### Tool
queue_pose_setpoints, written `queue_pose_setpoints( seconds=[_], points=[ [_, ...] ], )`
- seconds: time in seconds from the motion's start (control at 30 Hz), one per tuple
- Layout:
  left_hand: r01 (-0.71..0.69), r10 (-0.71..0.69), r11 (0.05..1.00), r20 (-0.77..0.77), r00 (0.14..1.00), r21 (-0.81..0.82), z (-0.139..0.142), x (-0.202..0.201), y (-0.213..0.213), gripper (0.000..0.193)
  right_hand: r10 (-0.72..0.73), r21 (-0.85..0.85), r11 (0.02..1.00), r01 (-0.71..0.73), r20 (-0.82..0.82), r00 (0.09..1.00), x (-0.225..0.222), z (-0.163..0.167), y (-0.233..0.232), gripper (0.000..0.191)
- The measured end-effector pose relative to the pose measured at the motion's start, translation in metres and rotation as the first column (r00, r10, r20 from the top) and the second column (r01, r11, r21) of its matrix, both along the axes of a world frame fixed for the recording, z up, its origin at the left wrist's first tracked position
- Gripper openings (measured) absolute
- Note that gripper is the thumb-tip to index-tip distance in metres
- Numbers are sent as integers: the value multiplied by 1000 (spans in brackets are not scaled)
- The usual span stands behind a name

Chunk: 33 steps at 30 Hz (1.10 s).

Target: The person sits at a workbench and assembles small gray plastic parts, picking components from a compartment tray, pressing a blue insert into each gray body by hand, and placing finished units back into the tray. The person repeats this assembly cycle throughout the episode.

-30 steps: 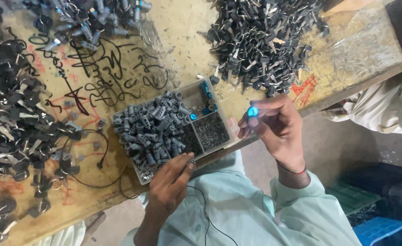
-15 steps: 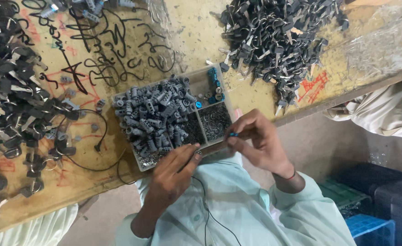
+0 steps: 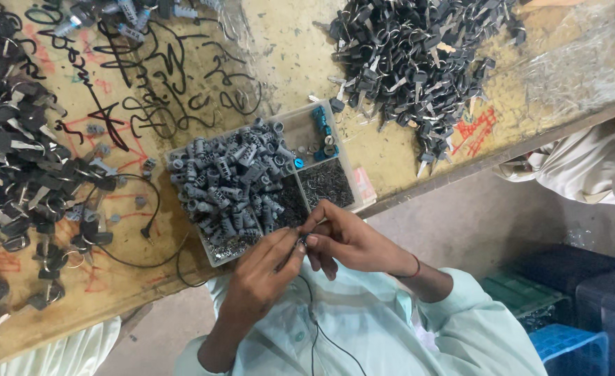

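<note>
Near the bottom middle of the frame, two hands are meeting just below a clear plastic tray (image 3: pixel 352 182). The left hand (image 3: pixel 262 278) is coming up from the lower left, and its fingertips are pinching together on a tiny dark part (image 3: pixel 300 243). The right hand (image 3: pixel 349 240) is reaching in from the right, and its fingers are closing on the same tiny part, so the fingertips of both hands are touching. The part is too small to tell what it is.

The tray is sitting at the edge of a yellow worktable (image 3: pixel 279 63) in the middle of the frame. Its big left box is holding a heap of small grey cylinders (image 3: pixel 231 184). Its right boxes are holding a few blue bits (image 3: pixel 319 118) and a bed of tiny dark pins (image 3: pixel 325 182).

A big pile of black keys (image 3: pixel 412 56) is lying at the upper right of the table. Another pile of black keys (image 3: pixel 15 160) is spreading along the left side. A thin black wire (image 3: pixel 151 209) is curling on the table left of the tray. A blue crate (image 3: pixel 568 348) is sitting in the lower right corner.
</note>
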<state>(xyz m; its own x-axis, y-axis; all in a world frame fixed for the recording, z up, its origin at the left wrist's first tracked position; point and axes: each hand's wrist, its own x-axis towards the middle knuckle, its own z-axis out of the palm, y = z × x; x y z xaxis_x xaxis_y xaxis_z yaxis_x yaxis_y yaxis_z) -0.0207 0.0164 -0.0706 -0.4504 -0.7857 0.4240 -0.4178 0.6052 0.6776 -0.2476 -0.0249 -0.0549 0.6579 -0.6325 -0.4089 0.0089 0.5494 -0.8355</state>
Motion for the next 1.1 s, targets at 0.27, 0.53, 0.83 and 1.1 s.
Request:
queue_pose_setpoints(
  seconds=[0.27,0.53,0.83,1.1],
  points=[
    [-23,23,1000,-44,999,-8,-8,0,4,26,-28,31,999,27,25,999,3,-9,6,17],
    [-300,392,898,-277,877,321,0,-23,13,39,-165,90,985,149,211,964,20,-29,28,24],
    [-235,222,972,-243,944,-24,-18,-16,-4,35,-627,-815,566,125,-327,707,-48,9,-38,32],
    [-122,132,991,-228,965,57,-45,-13,-5,40,-666,-814,450,-367,-580,470,-82,14,-72,18]
  ],
)
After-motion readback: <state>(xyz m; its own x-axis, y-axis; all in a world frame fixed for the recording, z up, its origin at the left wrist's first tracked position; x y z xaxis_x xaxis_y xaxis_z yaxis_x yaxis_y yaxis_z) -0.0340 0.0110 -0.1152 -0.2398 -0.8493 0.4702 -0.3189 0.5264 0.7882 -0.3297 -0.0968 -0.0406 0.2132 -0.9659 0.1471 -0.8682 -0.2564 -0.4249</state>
